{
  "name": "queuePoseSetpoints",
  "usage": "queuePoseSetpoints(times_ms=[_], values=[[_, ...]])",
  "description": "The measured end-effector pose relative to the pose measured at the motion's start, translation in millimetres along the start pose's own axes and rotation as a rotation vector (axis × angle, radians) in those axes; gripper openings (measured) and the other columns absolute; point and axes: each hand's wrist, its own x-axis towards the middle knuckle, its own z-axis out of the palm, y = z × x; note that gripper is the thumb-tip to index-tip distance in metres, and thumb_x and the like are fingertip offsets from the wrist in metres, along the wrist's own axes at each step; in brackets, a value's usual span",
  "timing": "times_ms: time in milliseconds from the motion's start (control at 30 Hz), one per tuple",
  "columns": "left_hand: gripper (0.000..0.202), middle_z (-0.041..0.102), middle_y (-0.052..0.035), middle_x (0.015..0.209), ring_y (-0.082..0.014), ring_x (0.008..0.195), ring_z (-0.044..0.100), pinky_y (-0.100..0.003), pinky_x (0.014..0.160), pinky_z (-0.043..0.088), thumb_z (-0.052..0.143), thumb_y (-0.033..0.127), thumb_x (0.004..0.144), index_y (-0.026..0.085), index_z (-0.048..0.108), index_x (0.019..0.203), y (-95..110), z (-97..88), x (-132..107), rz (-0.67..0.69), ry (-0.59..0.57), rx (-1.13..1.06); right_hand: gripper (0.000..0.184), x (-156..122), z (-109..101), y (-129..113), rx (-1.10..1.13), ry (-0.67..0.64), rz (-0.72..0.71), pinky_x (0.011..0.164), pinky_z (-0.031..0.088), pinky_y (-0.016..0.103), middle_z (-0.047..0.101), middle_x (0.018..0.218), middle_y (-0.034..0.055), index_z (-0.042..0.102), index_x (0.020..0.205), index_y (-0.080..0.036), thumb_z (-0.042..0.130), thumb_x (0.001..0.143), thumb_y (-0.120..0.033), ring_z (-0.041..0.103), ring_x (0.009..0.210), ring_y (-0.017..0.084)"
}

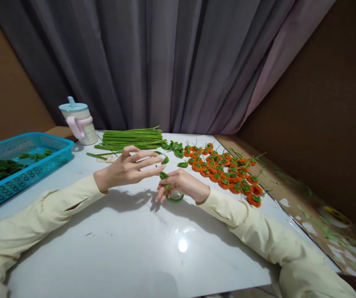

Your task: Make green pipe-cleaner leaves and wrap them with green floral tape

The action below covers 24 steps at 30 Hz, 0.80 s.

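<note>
My left hand (134, 167) hovers over the table with its fingers stretched out and apart, and I see nothing held in it. To its right, my right hand (182, 184) pinches a small green fuzzy leaf (163, 175), apparently shaped from pipe cleaner. Just under the right hand, a roll of green tape (175, 200) shows in part; whether the hand touches it I cannot tell. Loose green leaves (183, 164) lie just beyond the hands, beside a small pile of similar green pieces (174, 148).
Long green pipe cleaners (131, 138) lie bundled at the back. Several orange fuzzy pieces with green tops (224, 174) cover the right side. A blue basket (25, 186) with green pieces stands left, near a lidded cup (86, 124). Paper scraps (336, 250) litter the right ledge.
</note>
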Motion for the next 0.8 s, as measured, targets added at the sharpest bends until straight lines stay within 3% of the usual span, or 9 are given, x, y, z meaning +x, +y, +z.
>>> queuePoseSetpoints(times_ms=[100,233,367,467,533,633,800], values=[[0.022,0.07,0.0029,0.087,-0.0145,0.094,0.057,-0.032,0.083,0.025,0.045,0.011,0.088,0.026,0.061,0.091,10.0,0.6,4.4,0.064,0.01,0.0,0.02,-2.2,3.9,-2.5,-0.069,0.002,-0.013,0.055,0.043,0.024,0.066,0.066,0.0119,0.06,0.066,-0.007,0.055,0.075,-0.025,0.061,0.056,0.017],[0.015,0.067,0.0003,0.073,-0.0177,0.088,0.056,-0.035,0.08,0.028,0.047,0.016,0.088,0.02,0.06,0.081,19.3,4.1,11.1,-0.121,0.033,-0.155,0.023,-7.4,7.8,-6.9,-0.414,0.121,-0.097,0.056,0.041,0.023,0.065,0.064,0.0075,0.059,0.063,-0.009,0.045,0.08,-0.016,0.058,0.055,0.014],[0.016,0.065,-0.0025,0.077,-0.019,0.083,0.055,-0.034,0.077,0.034,0.054,0.033,0.084,0.019,0.061,0.084,22.9,1.7,19.0,-0.544,-0.041,-0.496,0.023,-10.2,7.9,-1.3,-1.144,0.341,-0.283,0.057,0.036,0.023,0.06,0.064,0.0056,0.058,0.068,-0.01,0.041,0.083,-0.009,0.051,0.056,0.013],[0.019,0.063,-0.0015,0.077,-0.0165,0.074,0.055,-0.028,0.066,0.039,0.058,0.037,0.077,0.018,0.061,0.078,20.6,-1.5,23.9,-0.922,-0.277,-0.921,0.02,-7.6,4.3,8.0,-1.672,0.408,-0.488,0.056,0.033,0.028,0.052,0.059,0.0072,0.057,0.07,-0.009,0.041,0.082,-0.009,0.045,0.057,0.017],[0.018,0.06,0.0001,0.071,-0.014,0.067,0.053,-0.024,0.06,0.038,0.063,0.035,0.071,0.018,0.061,0.073,17.4,0.2,23.5,-1.114,-0.452,-1.229,0.023,-4.5,0.3,13.1,-1.874,0.414,-0.67,0.056,0.032,0.031,0.049,0.057,0.0078,0.056,0.069,-0.008,0.037,0.081,-0.007,0.042,0.056,0.018],[0.023,0.05,0.0027,0.059,-0.0107,0.059,0.046,-0.023,0.055,0.034,0.07,0.033,0.063,0.016,0.055,0.059,14.5,9.4,17.3,-1.263,-0.588,-1.665,0.027,-0.6,-6.7,16.8,-1.967,0.457,-0.932,0.055,0.034,0.033,0.05,0.061,0.0104,0.058,0.079,-0.004,0.031,0.082,-0.004,0.042,0.058,0.02],[0.031,0.046,0.0049,0.054,-0.0091,0.055,0.043,-0.024,0.056,0.036,0.078,0.029,0.058,0.017,0.049,0.054,18.3,20.7,10.4,-1.39,-0.557,-1.955,0.03,0.6,-17.6,15.1,-1.917,0.491,-1.126,0.062,0.042,0.036,0.057,0.076,0.0163,0.054,0.101,0.0,0.029,0.086,-0.004,0.05,0.074,0.024]])
